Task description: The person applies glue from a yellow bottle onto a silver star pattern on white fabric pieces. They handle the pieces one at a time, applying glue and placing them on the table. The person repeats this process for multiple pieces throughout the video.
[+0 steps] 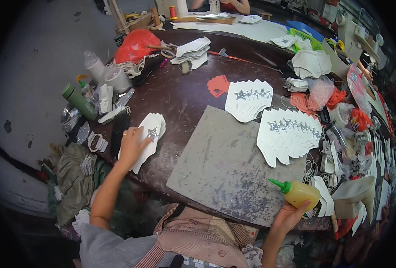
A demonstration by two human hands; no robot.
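Observation:
My left hand [132, 145] rests on a stack of white shoe-upper pieces [155, 123] at the table's left edge. Its fingers and thumb are apart, with the thumb by a silver glitter star on the top piece. In my right hand [291, 216] is a squeeze bottle [302, 194] of yellowish liquid, tilted so its green nozzle points left over the grey board [220, 165]. Beyond the bottle lies a fanned row of white pieces with glitter stars [269, 147]. A second fanned row of these pieces [245, 109] lies farther back, partly on the board.
At left stand a green flask [78, 100] and white thread cones [116, 79]. A red plastic bag [137, 44] and a black shoe [148, 67] lie behind them. Bags, cords and offcuts crowd the right side, near a white block [354, 194]. Another person's arm [241, 6] shows at the far table.

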